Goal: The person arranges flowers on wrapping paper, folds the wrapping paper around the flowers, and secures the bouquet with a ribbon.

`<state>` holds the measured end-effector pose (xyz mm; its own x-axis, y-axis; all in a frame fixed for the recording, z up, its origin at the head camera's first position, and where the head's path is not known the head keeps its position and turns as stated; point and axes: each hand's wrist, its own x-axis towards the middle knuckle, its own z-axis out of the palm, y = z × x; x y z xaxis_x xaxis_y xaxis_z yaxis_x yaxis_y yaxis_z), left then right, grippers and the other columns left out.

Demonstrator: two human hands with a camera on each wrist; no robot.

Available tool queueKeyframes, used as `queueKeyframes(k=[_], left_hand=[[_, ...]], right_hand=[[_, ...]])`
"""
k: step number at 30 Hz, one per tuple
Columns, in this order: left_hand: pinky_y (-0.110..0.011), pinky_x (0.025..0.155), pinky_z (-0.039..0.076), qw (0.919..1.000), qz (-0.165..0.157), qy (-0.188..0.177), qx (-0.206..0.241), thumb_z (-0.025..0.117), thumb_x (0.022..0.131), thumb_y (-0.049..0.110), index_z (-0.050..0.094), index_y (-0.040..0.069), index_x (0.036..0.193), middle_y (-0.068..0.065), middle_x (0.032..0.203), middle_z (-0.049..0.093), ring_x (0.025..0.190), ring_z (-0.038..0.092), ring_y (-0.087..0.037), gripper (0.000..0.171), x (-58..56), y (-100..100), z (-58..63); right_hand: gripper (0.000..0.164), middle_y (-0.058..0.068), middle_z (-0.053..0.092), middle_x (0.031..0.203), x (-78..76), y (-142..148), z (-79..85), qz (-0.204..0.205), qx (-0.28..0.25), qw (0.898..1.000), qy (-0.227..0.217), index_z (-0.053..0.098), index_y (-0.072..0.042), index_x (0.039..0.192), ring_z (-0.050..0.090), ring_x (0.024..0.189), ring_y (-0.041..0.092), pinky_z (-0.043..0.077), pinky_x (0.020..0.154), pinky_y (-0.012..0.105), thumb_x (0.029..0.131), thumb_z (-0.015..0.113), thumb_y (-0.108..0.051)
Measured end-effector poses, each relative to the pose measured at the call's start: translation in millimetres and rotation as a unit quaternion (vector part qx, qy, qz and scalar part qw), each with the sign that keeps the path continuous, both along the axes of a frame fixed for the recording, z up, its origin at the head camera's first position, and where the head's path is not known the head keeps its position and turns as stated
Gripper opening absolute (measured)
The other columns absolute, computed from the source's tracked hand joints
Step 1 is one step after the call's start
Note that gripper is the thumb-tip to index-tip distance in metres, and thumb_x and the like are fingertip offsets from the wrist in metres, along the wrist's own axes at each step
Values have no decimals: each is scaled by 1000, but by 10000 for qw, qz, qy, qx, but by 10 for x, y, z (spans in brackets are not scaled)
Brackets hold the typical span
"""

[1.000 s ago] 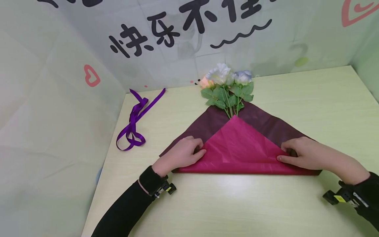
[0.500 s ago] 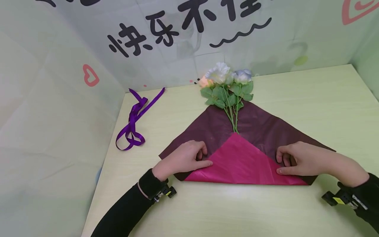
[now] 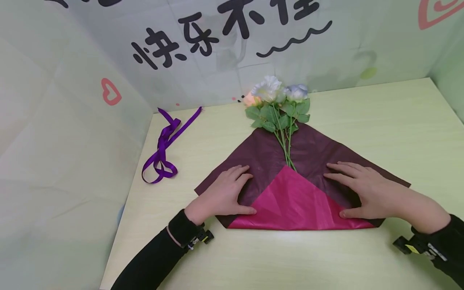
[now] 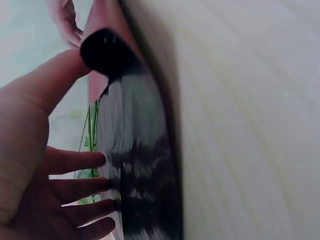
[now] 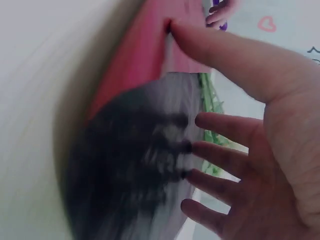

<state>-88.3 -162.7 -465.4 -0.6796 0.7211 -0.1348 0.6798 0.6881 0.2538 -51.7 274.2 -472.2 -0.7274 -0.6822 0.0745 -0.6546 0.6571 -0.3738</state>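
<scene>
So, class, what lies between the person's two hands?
In the head view, wrapping sheet: its pink flap and darker side, with flower stems at the flap's tip.

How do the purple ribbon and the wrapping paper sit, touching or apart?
Apart. The head view shows it: a strip of bare table separates the purple ribbon from the wrapping paper's left corner.

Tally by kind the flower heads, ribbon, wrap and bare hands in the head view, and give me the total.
White bloom, peach bloom and pale blue bloom: 3
Purple ribbon: 1
Folded wrap: 1
Left hand and right hand: 2
Total: 7
</scene>
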Motion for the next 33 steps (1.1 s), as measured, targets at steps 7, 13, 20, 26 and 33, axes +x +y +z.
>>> queueKeyframes(k=[7,13,20,26,33], left_hand=[[-54,130,31,9983,-32,-440,-394,78,88,73,37,-2,168,-25,176,28,165,21,-44,117,-50,-19,21],[-52,131,29,9982,-96,-477,-350,78,90,71,34,-3,168,-26,176,26,165,19,-46,116,-133,-17,8],[-49,132,26,9982,-17,-519,-313,75,91,74,28,-2,170,-24,179,20,167,15,-41,120,-240,-26,-59],[-50,132,26,9980,50,-534,-323,75,91,74,25,-4,171,-23,179,19,168,13,-40,122,-293,-38,-67],[-51,132,25,9979,-8,-613,-203,75,94,69,26,-4,170,-26,179,19,168,13,-41,116,-270,-35,-13]], right_hand=[[100,17,46,167,-37,84,-98,85,100,9999,-25,57,-11,157,40,151,48,49,99,72,76,98,-53],[101,16,45,167,-148,121,-136,67,66,10000,0,56,-13,157,39,152,50,49,98,74,76,98,-55],[101,18,44,168,-226,121,-119,-30,118,9998,-168,56,-13,158,39,152,52,47,100,76,77,97,-55],[101,19,41,170,-245,88,-74,-142,320,9979,-541,54,-12,160,34,155,53,43,106,77,79,94,-58],[100,20,40,171,-242,58,-26,-204,345,9970,-666,55,-11,159,32,155,53,42,106,78,80,95,-56]])
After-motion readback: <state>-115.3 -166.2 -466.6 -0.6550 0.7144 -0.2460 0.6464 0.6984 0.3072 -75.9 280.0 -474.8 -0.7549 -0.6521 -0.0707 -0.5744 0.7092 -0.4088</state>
